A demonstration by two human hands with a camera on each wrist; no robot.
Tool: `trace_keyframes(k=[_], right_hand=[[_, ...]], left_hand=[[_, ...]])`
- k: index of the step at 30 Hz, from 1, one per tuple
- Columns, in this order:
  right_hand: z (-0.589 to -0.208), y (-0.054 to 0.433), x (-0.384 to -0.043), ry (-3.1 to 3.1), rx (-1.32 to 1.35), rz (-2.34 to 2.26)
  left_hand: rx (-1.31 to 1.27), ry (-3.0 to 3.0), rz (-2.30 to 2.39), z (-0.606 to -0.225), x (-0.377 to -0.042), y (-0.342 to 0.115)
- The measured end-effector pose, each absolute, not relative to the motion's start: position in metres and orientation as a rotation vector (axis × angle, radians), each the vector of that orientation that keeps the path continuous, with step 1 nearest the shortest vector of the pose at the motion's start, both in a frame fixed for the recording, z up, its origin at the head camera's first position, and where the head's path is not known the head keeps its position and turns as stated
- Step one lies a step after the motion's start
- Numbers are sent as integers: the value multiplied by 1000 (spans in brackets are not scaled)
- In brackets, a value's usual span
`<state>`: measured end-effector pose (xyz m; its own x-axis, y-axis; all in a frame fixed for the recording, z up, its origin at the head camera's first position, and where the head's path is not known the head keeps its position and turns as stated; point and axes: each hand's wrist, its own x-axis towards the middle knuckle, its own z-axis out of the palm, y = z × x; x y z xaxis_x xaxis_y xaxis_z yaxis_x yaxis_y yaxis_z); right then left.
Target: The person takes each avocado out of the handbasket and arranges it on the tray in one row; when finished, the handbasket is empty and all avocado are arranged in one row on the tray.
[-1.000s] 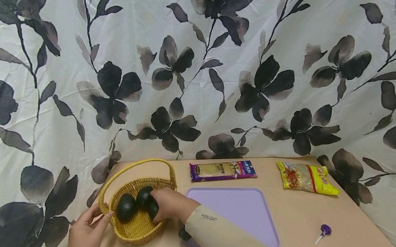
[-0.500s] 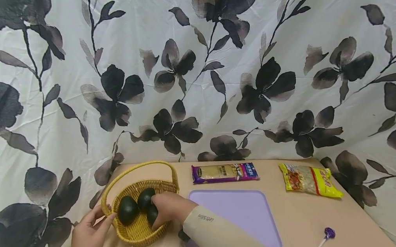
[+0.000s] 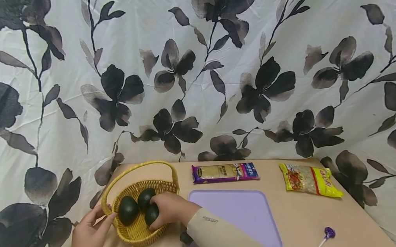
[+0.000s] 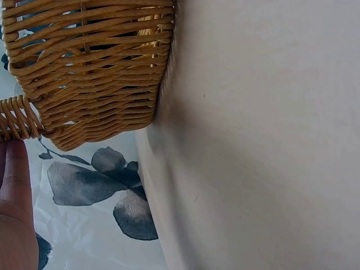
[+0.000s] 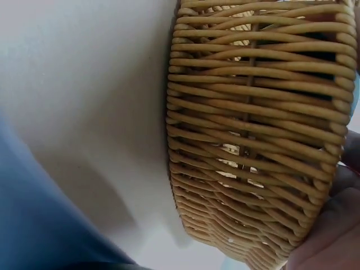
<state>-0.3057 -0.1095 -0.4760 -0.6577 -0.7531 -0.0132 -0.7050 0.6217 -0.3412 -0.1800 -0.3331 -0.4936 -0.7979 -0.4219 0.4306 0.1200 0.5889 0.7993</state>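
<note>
In the head view a yellow wicker basket (image 3: pixel 134 241) stands at the left of the table with dark green avocados inside. One avocado (image 3: pixel 128 210) lies on the left and another (image 3: pixel 146 199) toward the back. My right hand (image 3: pixel 172 210) reaches over the basket's right rim, fingers and thumb around a third avocado (image 3: pixel 151 214), partly hidden by the hand. My left hand (image 3: pixel 89 235) pinches the foot of the arched handle (image 3: pixel 104 202) at the left rim. The left wrist view shows a finger (image 4: pixel 17 174) against the handle's woven base; the right wrist view shows mostly basket wall (image 5: pixel 253 124).
A lilac tray (image 3: pixel 241 214) lies right of the basket, partly under my right sleeve (image 3: pixel 221 231). Behind it is a purple noodle packet (image 3: pixel 225 172). A yellow food bag (image 3: pixel 310 179) and a purple lollipop (image 3: pixel 329 233) lie farther right. A floral curtain (image 3: pixel 194 80) hangs behind.
The head view has tilted slightly since the first frame. My right hand has shifted a little on the avocado, which now shows more. My left hand stays on the handle.
</note>
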Motion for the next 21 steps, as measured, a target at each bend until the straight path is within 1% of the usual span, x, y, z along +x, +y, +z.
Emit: trace_keyframes(k=[15, 21], right_hand=[[-466, -83, -301, 2553, -1040, -1016], [-454, -69, -300, 2521, -1039, -1155]], left_hand=[[274, -2228, -1157, -493, -182, -331], [245, -2215, -1178, -492, -181, -331]])
